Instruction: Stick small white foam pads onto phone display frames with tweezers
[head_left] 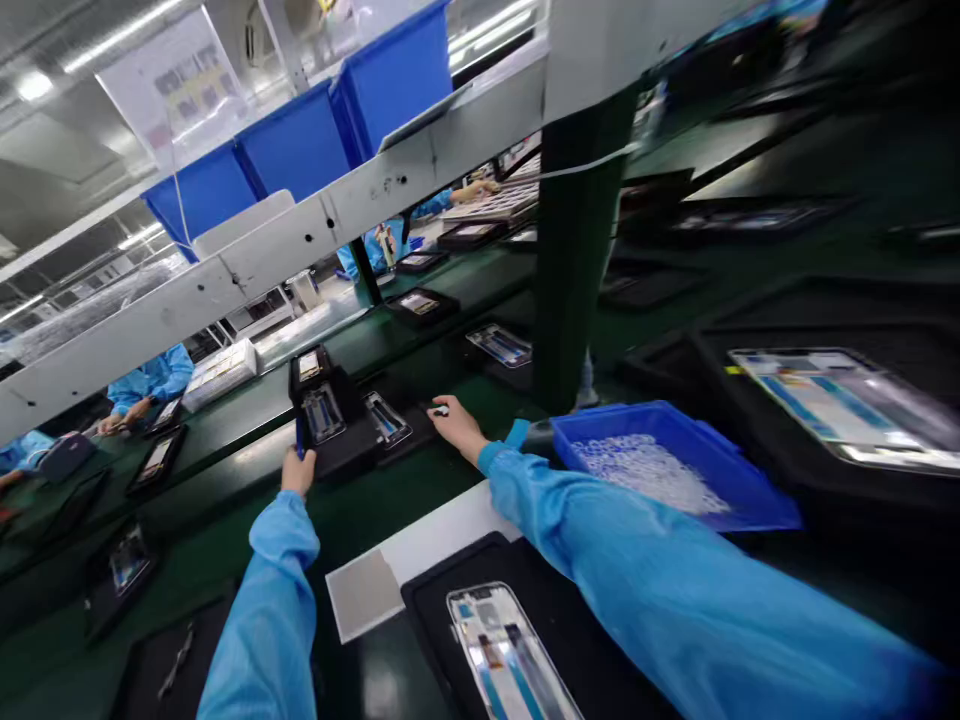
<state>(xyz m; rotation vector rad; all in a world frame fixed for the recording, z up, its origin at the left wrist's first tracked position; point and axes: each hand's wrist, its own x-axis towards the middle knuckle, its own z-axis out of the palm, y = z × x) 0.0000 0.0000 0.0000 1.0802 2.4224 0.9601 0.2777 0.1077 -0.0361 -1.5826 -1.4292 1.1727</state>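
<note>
Both my arms, in blue sleeves, reach out over a green conveyor belt (247, 470). My left hand (298, 470) grips the near left edge of a black carrier tray (341, 450) that holds a phone frame (323, 413). My right hand (455, 425) rests on the right end of a second tray (409, 430) with another phone frame (387, 418), its fingers curled around a small white item I cannot make out. Close to me lies a phone frame (506, 655) on a black mat (570, 610).
A blue bin (750, 500) of small clear parts sits at my right. More black trays (420, 303) with phone frames ride the belt. A green post (574, 260) and a white shelf rail (300, 240) with blue crates (300, 145) stand ahead. Other people in blue work across the line (150, 385).
</note>
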